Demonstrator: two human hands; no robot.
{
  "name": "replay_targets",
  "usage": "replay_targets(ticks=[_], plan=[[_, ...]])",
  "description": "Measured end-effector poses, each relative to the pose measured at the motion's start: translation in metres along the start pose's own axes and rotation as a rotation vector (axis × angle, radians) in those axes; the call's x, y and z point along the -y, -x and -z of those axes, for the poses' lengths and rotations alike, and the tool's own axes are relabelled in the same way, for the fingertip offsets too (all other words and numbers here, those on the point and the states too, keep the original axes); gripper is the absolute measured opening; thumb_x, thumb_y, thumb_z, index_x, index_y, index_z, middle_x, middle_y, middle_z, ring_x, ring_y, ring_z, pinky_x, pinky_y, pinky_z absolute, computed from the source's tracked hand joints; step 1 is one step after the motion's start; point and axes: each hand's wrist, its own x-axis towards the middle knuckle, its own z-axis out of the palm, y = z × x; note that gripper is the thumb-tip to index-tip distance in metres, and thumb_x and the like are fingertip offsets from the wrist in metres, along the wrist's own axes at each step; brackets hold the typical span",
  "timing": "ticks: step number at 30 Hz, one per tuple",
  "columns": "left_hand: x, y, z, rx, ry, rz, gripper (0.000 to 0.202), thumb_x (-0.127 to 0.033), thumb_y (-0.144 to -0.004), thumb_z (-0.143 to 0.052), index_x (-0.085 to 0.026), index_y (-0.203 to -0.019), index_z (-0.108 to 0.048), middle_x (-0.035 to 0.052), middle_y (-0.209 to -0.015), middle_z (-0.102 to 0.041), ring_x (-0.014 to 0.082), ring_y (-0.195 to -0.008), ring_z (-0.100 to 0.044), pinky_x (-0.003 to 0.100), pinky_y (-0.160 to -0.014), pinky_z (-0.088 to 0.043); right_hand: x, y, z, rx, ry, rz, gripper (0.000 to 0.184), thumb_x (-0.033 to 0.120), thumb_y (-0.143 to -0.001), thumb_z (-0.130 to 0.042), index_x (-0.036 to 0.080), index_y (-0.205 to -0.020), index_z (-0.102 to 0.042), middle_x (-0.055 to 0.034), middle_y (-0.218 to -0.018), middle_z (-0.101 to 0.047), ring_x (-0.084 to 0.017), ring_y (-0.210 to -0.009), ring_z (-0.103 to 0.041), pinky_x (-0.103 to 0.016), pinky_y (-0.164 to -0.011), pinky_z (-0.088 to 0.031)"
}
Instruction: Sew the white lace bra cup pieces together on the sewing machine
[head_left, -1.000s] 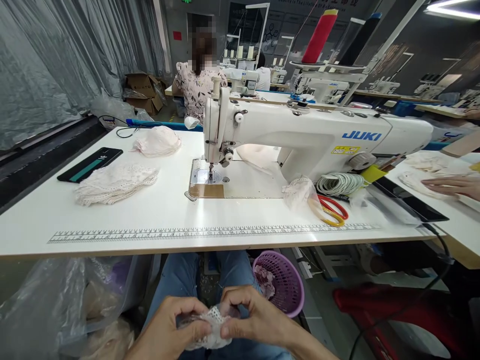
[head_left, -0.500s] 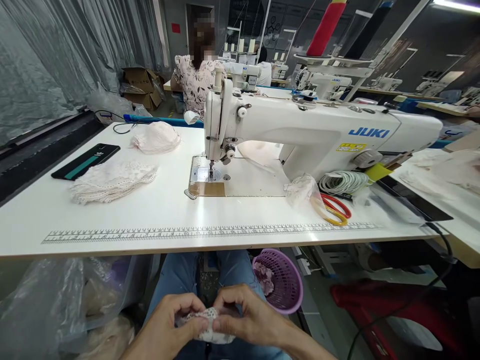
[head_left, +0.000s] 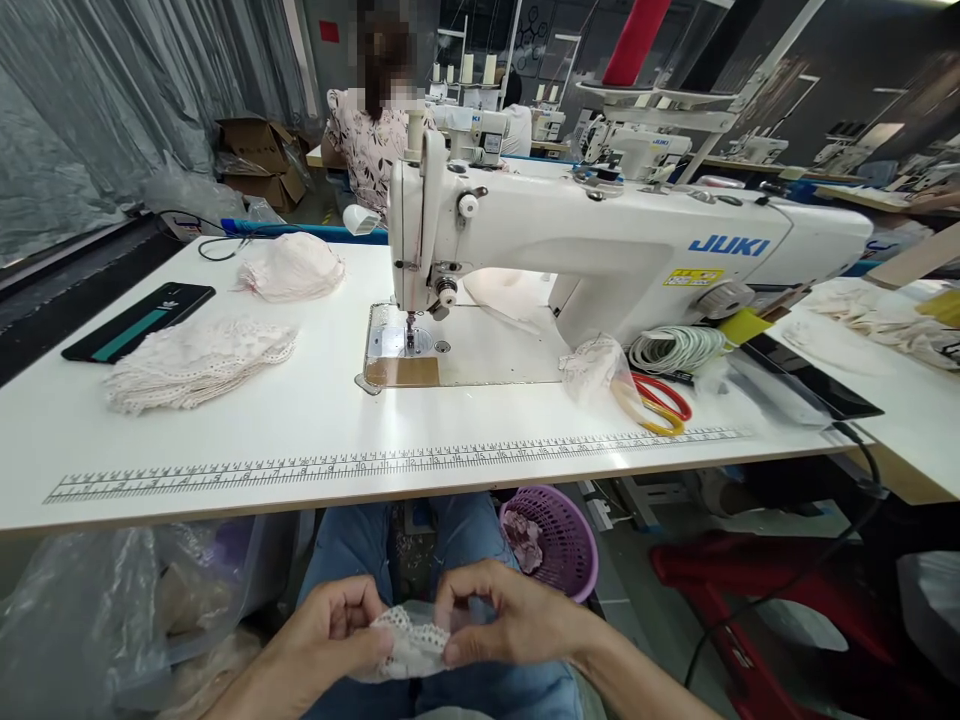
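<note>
Low in the head view, over my lap in blue jeans, both hands pinch one small piece of white lace fabric (head_left: 409,645). My left hand (head_left: 334,635) grips its left side with thumb and fingers closed. My right hand (head_left: 510,620) grips its right side, fingers curled. Both are below the front edge of the white sewing table (head_left: 315,400). A white JUKI sewing machine (head_left: 600,250) stands on the table beyond them.
On the table lie a stack of lace pieces (head_left: 195,360), a pink fabric pile (head_left: 289,268), a dark phone (head_left: 139,322), red and yellow scissors (head_left: 656,405) and a cord coil (head_left: 675,348). A purple basket (head_left: 559,535) sits by my right knee, plastic bags (head_left: 97,610) at left. Another person (head_left: 371,120) sits behind.
My view has shifted slightly, so the table sits lower left. My hands have spread the lace piece a little and stay over my lap. The hand at the far right table is gone.
</note>
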Motion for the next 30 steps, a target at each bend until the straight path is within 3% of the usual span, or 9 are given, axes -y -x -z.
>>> replay_targets(ticks=[3, 9, 14, 18, 22, 26, 30], plan=[[-0.002, 0.0, -0.005, -0.015, -0.138, -0.012, 0.039, -0.05, -0.062, -0.073, -0.016, -0.061, -0.055, -0.0025, -0.054, -0.052, 0.0108, -0.05, -0.041, 0.022, -0.051, -0.03, 0.002, -0.004, -0.006, -0.027, 0.012, 0.016, 0.037, 0.046, -0.061, -0.075, 0.014, -0.076, -0.063, 0.002, -0.068, -0.053, -0.01, -0.065, -0.045, -0.021, -0.06, -0.035], [-0.017, 0.003, -0.014, -0.056, -0.513, -0.057, 0.022, -0.034, -0.07, -0.063, -0.017, -0.058, -0.056, -0.0031, -0.054, -0.051, 0.0147, -0.057, -0.045, 0.024, -0.056, -0.036, 0.0, -0.013, -0.015, -0.127, 0.015, 0.073, 0.039, 0.051, -0.073, -0.064, 0.013, -0.072, -0.06, 0.002, -0.064, -0.05, -0.009, -0.059, -0.042, -0.021, -0.057, -0.034], [-0.023, -0.002, -0.011, -0.019, -0.442, -0.072, 0.02, -0.032, -0.071, -0.061, -0.016, -0.061, -0.055, -0.0025, -0.057, -0.053, 0.014, -0.056, -0.045, 0.023, -0.054, -0.034, -0.005, -0.006, -0.01, -0.165, -0.183, 0.121, 0.041, 0.055, -0.08, -0.056, 0.014, -0.077, -0.052, 0.0015, -0.067, -0.048, -0.009, -0.062, -0.04, -0.022, -0.058, -0.033], [-0.012, -0.011, -0.009, -0.007, -0.361, -0.129, 0.019, -0.032, -0.069, -0.063, -0.016, -0.061, -0.056, 0.0026, -0.064, -0.064, 0.0163, -0.06, -0.051, 0.025, -0.056, -0.036, -0.002, 0.0, -0.01, -0.157, -0.18, 0.19, 0.037, 0.043, -0.076, -0.066, 0.016, -0.095, -0.047, -0.0004, -0.078, -0.055, -0.011, -0.069, -0.048, -0.024, -0.066, -0.038], [-0.004, -0.017, -0.009, -0.011, -0.4, -0.142, 0.024, -0.038, -0.07, -0.063, -0.017, -0.06, -0.056, 0.0031, -0.064, -0.062, 0.0179, -0.063, -0.051, 0.026, -0.058, -0.037, 0.001, -0.001, -0.014, -0.228, -0.076, 0.223, 0.042, 0.028, -0.068, -0.073, 0.018, -0.101, -0.049, 0.0008, -0.079, -0.056, -0.011, -0.069, -0.05, -0.025, -0.068, -0.04], [-0.008, -0.015, -0.009, 0.009, -0.407, -0.144, 0.027, -0.041, -0.07, -0.063, -0.016, -0.061, -0.056, 0.0, -0.061, -0.055, 0.0147, -0.059, -0.043, 0.025, -0.055, -0.032, -0.001, -0.004, -0.012, -0.259, -0.07, 0.132, 0.028, 0.019, -0.068, -0.07, 0.016, -0.091, -0.055, 0.002, -0.075, -0.054, -0.01, -0.067, -0.048, -0.023, -0.064, -0.04], [-0.015, -0.011, -0.008, 0.017, -0.446, -0.121, 0.022, -0.034, -0.069, -0.065, -0.015, -0.061, -0.058, -0.0023, -0.058, -0.052, 0.0141, -0.058, -0.041, 0.024, -0.056, -0.031, -0.001, -0.004, -0.006, -0.115, -0.148, 0.004, 0.04, 0.026, -0.057, -0.079, 0.015, -0.09, -0.06, 0.0034, -0.072, -0.053, -0.008, -0.065, -0.046, -0.021, -0.061, -0.039]])
